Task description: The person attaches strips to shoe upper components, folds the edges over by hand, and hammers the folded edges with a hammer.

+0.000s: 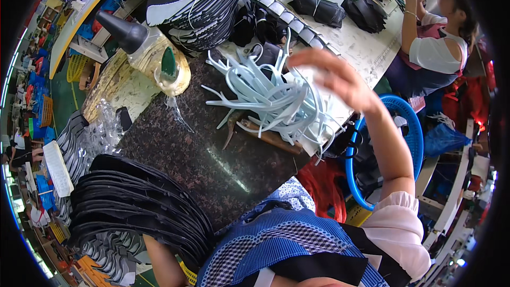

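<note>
On my feed the largest thing is the dark speckled desk (pixel 186 165), and on it I look first for trouble. Over its left near side spreads a tall stack of black cut pieces (pixel 141 196), with the left forearm (pixel 162 263) coming up behind it. The left hand is hidden there, so I cannot tell how its grip is closed, or on what. If the stack leans on that arm, a small turn of the body could make the pieces slide like cards.

At the right, the blue basket (pixel 413 138) stands partly behind the right forearm; the elbow, swung back, may knock it. At the far left the glue bottle (pixel 151 56) stands tilted in my view, its dark nozzle pointing away; a dragged strip could perhaps catch it.

The pale blue strips (pixel 265 93) lie in a loose tangle at the far right part of the desk. The right hand (pixel 340 79) is above their right edge, blurred, the fingers loosely apart, with nothing clear in its grip. I judge that pulling one strip could bring several.

Smallest, the wooden handle (pixel 276 137) lies partly under the strips and could be dragged off the edge.
</note>
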The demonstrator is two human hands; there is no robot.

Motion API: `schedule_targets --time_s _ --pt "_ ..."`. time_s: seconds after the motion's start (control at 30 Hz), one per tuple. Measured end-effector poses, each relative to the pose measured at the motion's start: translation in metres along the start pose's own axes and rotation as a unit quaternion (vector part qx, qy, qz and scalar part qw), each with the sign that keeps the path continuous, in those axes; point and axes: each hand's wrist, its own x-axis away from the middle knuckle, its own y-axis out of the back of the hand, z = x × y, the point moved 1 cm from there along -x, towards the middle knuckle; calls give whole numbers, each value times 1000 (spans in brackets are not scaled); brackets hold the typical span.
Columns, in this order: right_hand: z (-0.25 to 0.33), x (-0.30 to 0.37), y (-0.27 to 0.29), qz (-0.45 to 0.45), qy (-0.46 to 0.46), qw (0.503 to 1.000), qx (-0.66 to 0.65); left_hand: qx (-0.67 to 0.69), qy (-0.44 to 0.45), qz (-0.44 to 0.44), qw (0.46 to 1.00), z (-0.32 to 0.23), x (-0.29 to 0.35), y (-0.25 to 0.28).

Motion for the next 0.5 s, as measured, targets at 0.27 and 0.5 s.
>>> schedule_targets --time_s 0.27,0.5 --pt "-77 -6 -5 68 -148 926 341 122 73 49 989 -9 -19 -3" --pt "-96 -1 -13 118 -121 973 159 216 117 80 966 -22 -25 -14"
